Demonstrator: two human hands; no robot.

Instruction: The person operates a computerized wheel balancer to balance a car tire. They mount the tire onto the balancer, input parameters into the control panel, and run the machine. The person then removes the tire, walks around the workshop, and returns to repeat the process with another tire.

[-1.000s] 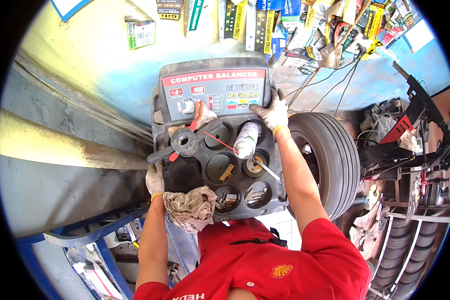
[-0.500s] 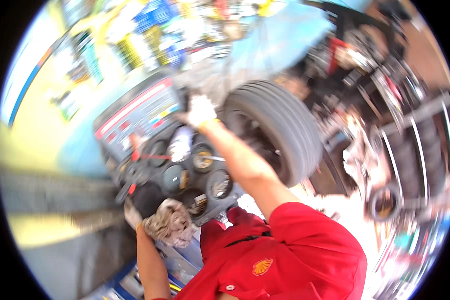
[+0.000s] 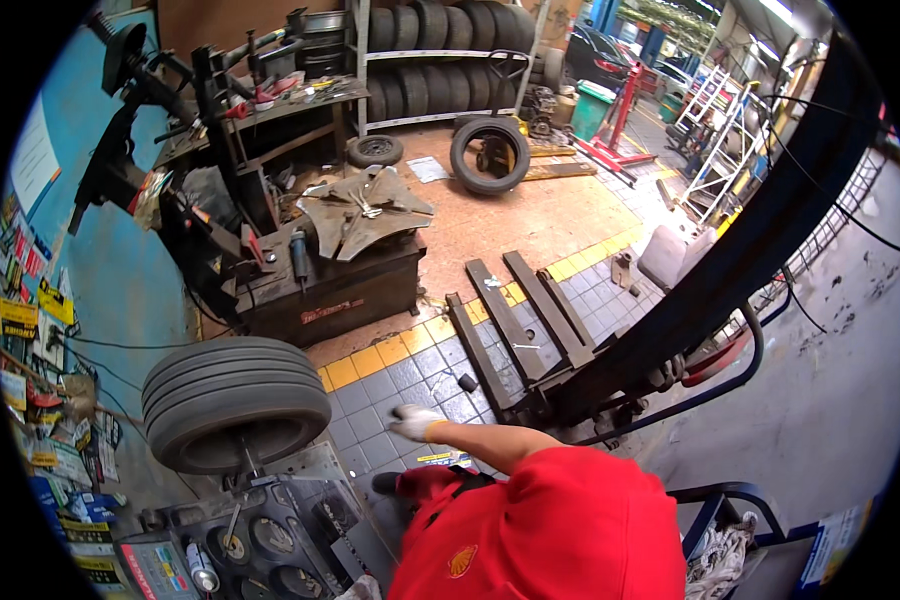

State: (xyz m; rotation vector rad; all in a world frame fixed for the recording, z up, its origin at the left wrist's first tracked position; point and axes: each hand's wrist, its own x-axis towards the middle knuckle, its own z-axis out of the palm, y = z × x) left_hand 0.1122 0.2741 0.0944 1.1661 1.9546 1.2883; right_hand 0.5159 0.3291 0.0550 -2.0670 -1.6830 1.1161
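My right hand (image 3: 417, 423), in a white glove, reaches out to the left over the grey tiles. Its fingers look loosely bent and apart, with nothing visible in them. My left hand is out of view. A pale, cloth-like piece (image 3: 363, 588) shows at the lower edge, partly cut off. To the left of my right hand, and apart from it, a tyre on a wheel (image 3: 237, 385) is mounted on the shaft of a wheel balancer (image 3: 345, 500). The balancer's top has round trays, a spray can (image 3: 202, 568) and a coloured label panel (image 3: 155, 572).
A tyre changer with a star-shaped metal turntable (image 3: 365, 215) stands ahead. Metal lift arms (image 3: 505, 315) lie across the floor beside a dark post (image 3: 730, 240). A tyre (image 3: 490, 157) stands before a tyre rack (image 3: 440, 55). Hanging packets (image 3: 50, 300) line the left wall.
My view has swung to the right, so the balancer now sits lower left. My right hand has come away from beside the tyre. My left hand has left the view.
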